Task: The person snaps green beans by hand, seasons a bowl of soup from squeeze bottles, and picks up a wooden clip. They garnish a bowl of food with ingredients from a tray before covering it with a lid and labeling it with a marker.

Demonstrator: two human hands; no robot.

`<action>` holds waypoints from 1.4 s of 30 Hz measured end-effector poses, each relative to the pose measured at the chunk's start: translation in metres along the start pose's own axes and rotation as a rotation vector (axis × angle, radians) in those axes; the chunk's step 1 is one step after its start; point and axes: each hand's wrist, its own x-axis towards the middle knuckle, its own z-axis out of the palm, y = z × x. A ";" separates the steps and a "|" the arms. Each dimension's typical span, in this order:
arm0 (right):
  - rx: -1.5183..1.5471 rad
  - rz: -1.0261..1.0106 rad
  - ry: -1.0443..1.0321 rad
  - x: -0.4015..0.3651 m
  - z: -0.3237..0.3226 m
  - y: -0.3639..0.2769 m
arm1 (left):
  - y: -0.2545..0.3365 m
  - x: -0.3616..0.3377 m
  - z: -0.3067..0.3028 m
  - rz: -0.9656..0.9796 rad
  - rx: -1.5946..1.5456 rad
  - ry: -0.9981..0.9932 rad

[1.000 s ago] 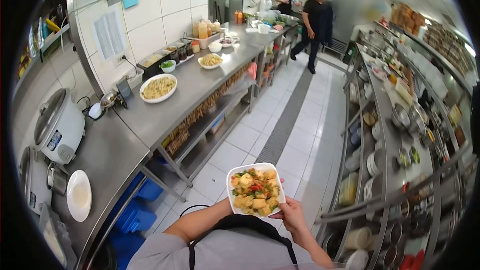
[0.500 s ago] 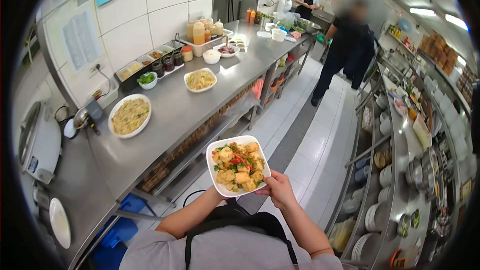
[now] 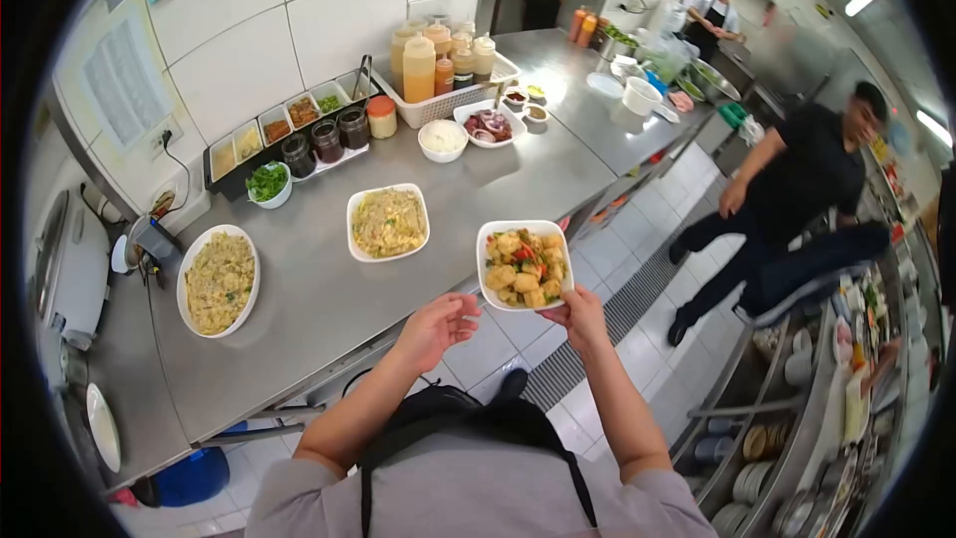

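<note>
In my right hand (image 3: 580, 315) is a white square bowl (image 3: 482, 261), gripped at its near right corner. Golden fried cubes (image 3: 525, 269) with red pepper and green bits fill it. The bowl hangs just off the front edge of the steel counter (image 3: 299, 311). My left hand (image 3: 436, 329) is off the bowl, to its lower left, with fingers apart and nothing in them. On the counter ahead of that hand stands a square white dish of fried rice (image 3: 388, 221). Farther left is an oval dish of fried rice (image 3: 220, 281).
Along the wall are a black condiment tray (image 3: 234, 179), dark jars (image 3: 327, 141), a basket (image 3: 453, 92) of sauce bottles, and bowls of greens (image 3: 268, 184), white shreds (image 3: 442, 139) and onion (image 3: 489, 127). A person in black (image 3: 802, 169) stands in the aisle; another person (image 3: 712, 25) works farther back.
My left hand has let go of the bowl. My right hand has carried it toward the counter and to the right. The view has turned and come nearer the counter; the aisle person is closer.
</note>
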 end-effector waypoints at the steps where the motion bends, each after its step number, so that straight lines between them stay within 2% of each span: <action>1: -0.012 0.011 -0.020 0.034 -0.002 -0.007 | -0.001 0.009 0.002 0.015 -0.011 0.017; 7: -0.032 0.137 -0.314 0.197 -0.003 -0.040 | -0.009 0.038 0.014 0.248 -0.175 0.469; 9: -0.062 0.191 -0.374 0.230 -0.006 -0.057 | -0.018 0.045 0.029 0.430 -0.271 0.570; 11: -0.121 0.254 -0.359 0.244 -0.015 -0.078 | -0.029 0.059 0.053 0.472 -0.321 0.669; 13: -0.107 0.288 -0.395 0.271 -0.028 -0.083 | -0.032 0.080 0.072 0.550 -0.336 0.733; 18: -0.092 0.326 -0.480 0.311 -0.051 -0.101 | -0.040 0.124 0.105 0.533 -0.368 0.779; 20: -0.083 0.346 -0.546 0.320 -0.053 -0.111 | -0.037 0.136 0.107 0.530 -0.326 0.748; 23: -0.233 0.464 -0.452 0.329 -0.070 -0.121 | -0.028 0.148 0.111 0.560 -0.286 0.765; 25: -0.490 -0.009 -0.284 0.332 -0.105 -0.118 | -0.031 0.152 0.116 0.543 -0.309 0.785; 28: -0.361 -0.179 -0.154 0.330 -0.153 -0.122 | -0.033 0.176 0.114 0.523 -0.286 0.733; 32: -0.328 -0.319 0.110 0.329 -0.227 -0.115 | -0.040 0.227 0.121 0.337 -0.220 0.554; 35: -0.535 -0.354 0.292 0.335 -0.274 -0.104 | -0.042 0.268 0.148 0.236 -0.183 0.393; 36: -0.516 -0.356 0.320 0.339 -0.291 -0.096 | -0.044 0.283 0.159 0.219 -0.160 0.375; 38: -0.580 -0.576 0.387 0.349 -0.330 -0.082 | -0.051 0.318 0.188 0.185 -0.103 0.320; 40: -1.035 -0.754 0.376 0.368 -0.386 -0.078 | -0.064 0.367 0.208 0.185 -0.063 0.275; 42: -1.130 -0.160 0.027 0.362 -0.438 -0.111 | -0.085 0.423 0.219 0.188 0.181 0.142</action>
